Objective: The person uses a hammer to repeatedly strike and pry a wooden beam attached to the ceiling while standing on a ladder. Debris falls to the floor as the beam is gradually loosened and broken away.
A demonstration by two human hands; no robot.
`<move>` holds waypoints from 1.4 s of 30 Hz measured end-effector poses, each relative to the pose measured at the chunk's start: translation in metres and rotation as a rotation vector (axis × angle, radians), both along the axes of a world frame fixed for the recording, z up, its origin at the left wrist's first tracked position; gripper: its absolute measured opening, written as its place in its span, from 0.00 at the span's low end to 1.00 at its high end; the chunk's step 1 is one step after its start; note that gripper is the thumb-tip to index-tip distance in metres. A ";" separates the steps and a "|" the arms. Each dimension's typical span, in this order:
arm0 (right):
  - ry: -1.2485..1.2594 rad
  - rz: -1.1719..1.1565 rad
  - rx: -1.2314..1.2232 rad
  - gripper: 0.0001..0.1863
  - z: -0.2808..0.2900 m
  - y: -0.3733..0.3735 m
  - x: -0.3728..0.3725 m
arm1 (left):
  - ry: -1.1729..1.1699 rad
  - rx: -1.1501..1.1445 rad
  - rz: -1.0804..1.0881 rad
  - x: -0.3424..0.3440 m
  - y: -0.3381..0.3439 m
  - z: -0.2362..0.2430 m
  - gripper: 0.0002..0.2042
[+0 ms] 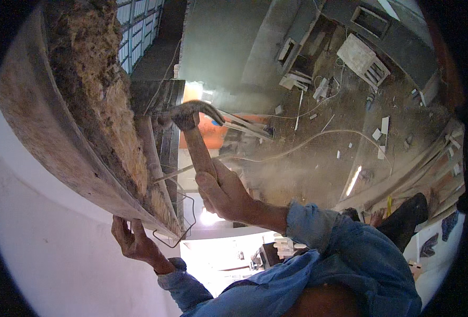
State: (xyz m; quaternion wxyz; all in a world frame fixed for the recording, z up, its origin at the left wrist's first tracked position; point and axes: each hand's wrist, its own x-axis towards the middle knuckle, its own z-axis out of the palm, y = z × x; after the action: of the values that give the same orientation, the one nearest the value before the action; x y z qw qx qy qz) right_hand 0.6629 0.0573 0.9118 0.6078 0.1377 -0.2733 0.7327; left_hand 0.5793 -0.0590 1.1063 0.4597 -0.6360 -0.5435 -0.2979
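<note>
A claw hammer is raised in my right hand, which is wrapped round its wooden handle. The hammer's head is beside a narrow wooden strip on the long board. My left hand is lower and to the left, its fingers closed at the lower edge of this long pale board. Rough brown, crumbly material covers the board's upper side. A bent metal wire loops out near the board's end. Whether the hammer touches anything is unclear.
A white wall rises at the left. Below on the floor lie scattered scraps, a long cable and a pale wooden pallet-like piece. An orange panel is behind the hammer. My dark shoe shows at the right.
</note>
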 end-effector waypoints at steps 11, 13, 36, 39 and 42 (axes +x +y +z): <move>-0.022 -0.190 0.067 0.14 0.001 0.001 0.019 | -0.026 0.009 0.050 -0.002 -0.002 0.002 0.20; -0.078 -0.231 0.088 0.17 -0.002 0.001 0.022 | -0.034 0.003 0.077 -0.002 -0.004 0.003 0.20; 0.304 -0.188 0.140 0.21 -0.004 -0.011 0.045 | -0.005 -0.030 -0.019 -0.019 -0.006 0.006 0.21; -0.120 -0.314 0.120 0.21 -0.007 -0.005 0.049 | -0.091 -0.025 -0.043 -0.021 -0.005 0.006 0.21; 0.075 -0.178 0.114 0.22 -0.011 0.000 0.052 | -0.041 -0.024 -0.020 -0.019 -0.004 0.005 0.22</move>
State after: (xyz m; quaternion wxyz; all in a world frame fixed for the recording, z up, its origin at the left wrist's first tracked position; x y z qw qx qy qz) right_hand 0.7151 0.0573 0.9009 0.6717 0.1747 -0.3028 0.6532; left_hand 0.5600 -0.0631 1.1115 0.4377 -0.6406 -0.5500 -0.3091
